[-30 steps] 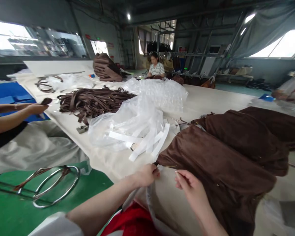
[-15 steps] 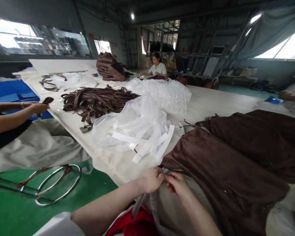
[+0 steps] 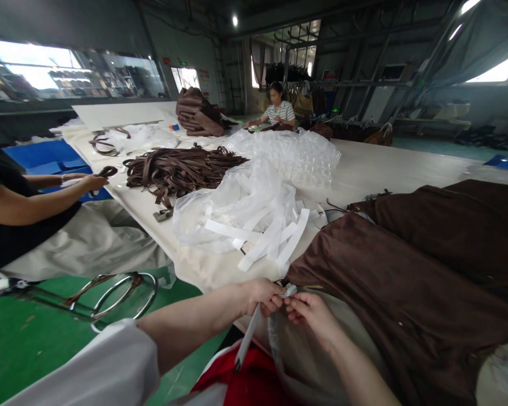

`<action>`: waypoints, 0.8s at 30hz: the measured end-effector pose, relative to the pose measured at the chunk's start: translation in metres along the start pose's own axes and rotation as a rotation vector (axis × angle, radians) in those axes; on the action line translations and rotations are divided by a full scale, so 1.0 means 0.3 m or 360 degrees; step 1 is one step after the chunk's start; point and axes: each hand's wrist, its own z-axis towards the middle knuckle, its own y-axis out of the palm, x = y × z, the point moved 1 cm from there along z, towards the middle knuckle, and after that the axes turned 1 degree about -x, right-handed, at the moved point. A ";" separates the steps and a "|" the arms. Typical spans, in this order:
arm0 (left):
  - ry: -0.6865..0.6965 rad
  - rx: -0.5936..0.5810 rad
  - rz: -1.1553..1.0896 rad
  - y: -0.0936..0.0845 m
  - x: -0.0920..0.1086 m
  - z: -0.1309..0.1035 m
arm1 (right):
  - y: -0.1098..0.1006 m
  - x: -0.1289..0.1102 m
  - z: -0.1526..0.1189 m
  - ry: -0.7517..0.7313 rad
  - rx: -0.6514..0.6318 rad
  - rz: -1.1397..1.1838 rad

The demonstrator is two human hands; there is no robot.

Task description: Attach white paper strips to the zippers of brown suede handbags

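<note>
My left hand [image 3: 266, 295] is closed on a pale strip [image 3: 249, 332], whose loose end hangs down over the red cloth [image 3: 254, 375] at my lap. Beside it, my right hand [image 3: 307, 311] pinches with thumb and forefinger close to a light grey bit of the strip between the hands; what its fingertips hold is too small to tell. Both hands are at the near edge of the brown fabric pieces [image 3: 376, 270], which lie on the table to the right. White strips [image 3: 254, 231] and clear plastic lie just beyond my hands.
Brown straps [image 3: 182, 172] are heaped on the table [image 3: 376, 169], near bubble wrap [image 3: 288, 152]. At left a person's hands [image 3: 91, 181] hold a dark strap. Another person [image 3: 279, 113] sits at the far side. Metal rings [image 3: 125, 301] are over the green floor at lower left.
The view has turned a little, so the scene sits further right. More of the light grey bit shows between my hands, and the hanging strip end is more visible.
</note>
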 end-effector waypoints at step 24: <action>0.0901 0.0893 0.2381 0.074 -0.084 -0.044 | -0.012 -0.066 -0.052 0.0077 0.0188 -0.0344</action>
